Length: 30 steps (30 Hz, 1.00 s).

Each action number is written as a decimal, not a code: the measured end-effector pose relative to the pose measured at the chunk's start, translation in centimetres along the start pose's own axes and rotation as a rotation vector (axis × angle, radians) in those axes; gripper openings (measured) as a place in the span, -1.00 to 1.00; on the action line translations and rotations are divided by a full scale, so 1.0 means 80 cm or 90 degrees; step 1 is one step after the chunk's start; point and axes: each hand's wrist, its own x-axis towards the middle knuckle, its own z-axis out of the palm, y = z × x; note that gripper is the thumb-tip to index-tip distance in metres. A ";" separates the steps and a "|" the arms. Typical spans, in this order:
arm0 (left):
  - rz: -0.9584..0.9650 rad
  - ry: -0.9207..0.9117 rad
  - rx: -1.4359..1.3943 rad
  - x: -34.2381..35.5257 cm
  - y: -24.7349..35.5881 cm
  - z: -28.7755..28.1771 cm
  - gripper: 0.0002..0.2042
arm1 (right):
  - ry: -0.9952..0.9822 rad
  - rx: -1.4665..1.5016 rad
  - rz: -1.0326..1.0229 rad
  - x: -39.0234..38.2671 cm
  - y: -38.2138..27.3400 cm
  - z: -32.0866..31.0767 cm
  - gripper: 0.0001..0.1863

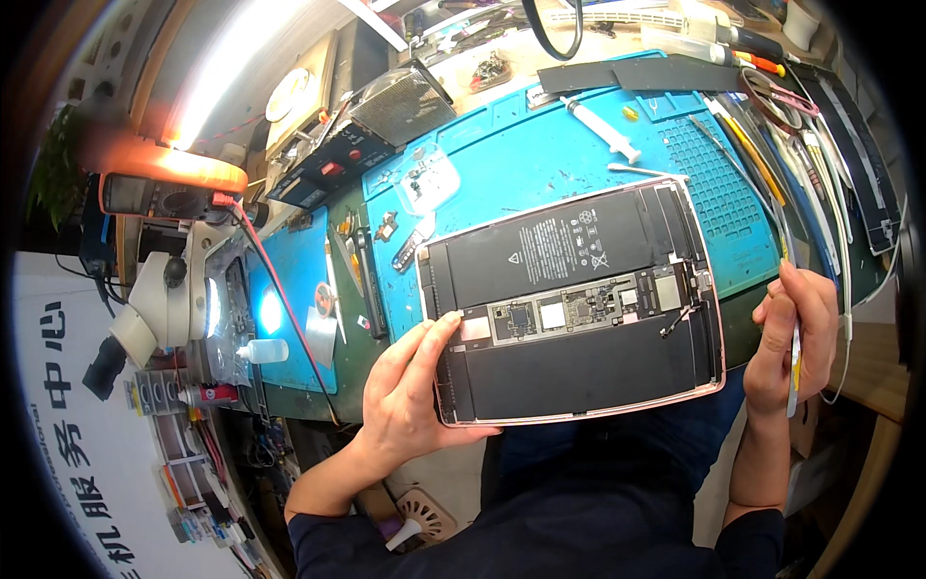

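An opened tablet point(540, 386) with a pink frame, black batteries and a long bare circuit board is tilted at the front edge of the blue mat point(719, 261). My left hand point(413, 381) grips its lower left corner, fingers over the front, thumb along the bottom edge. Right of the tablet, my right hand point(793, 347) is closed on a slim silver and yellow tool point(794, 391), held upright. Behind the tablet are a white syringe point(603, 130), a clear parts tray point(429, 183) and small loose metal parts point(389, 225).
At left stand a microscope point(174, 309), an orange meter point(174, 203) with a red lead, a smaller blue mat point(289, 251) and a dropper bottle point(265, 350). A black boxy device point(367, 125) stands behind. Many hand tools point(752, 164) and dark panels point(656, 75) crowd the back right.
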 end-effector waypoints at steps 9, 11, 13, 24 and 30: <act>-0.033 0.005 -0.090 0.008 -0.002 -0.008 0.19 | 0.005 -0.001 0.005 0.001 -0.003 0.002 -0.71; -0.040 0.022 -0.113 0.010 -0.002 -0.007 0.11 | 0.008 -0.001 0.006 0.001 -0.003 0.002 -0.71; -0.036 0.020 -0.110 0.011 -0.002 -0.008 0.12 | 0.011 -0.001 0.008 0.000 -0.003 0.003 -0.71; -0.012 0.072 -0.107 0.005 -0.007 0.003 0.12 | 0.032 0.006 0.015 0.001 -0.003 0.007 -0.76; -0.007 0.091 -0.100 0.006 -0.005 0.005 0.10 | 0.032 -0.009 -0.003 0.003 -0.001 0.010 -0.77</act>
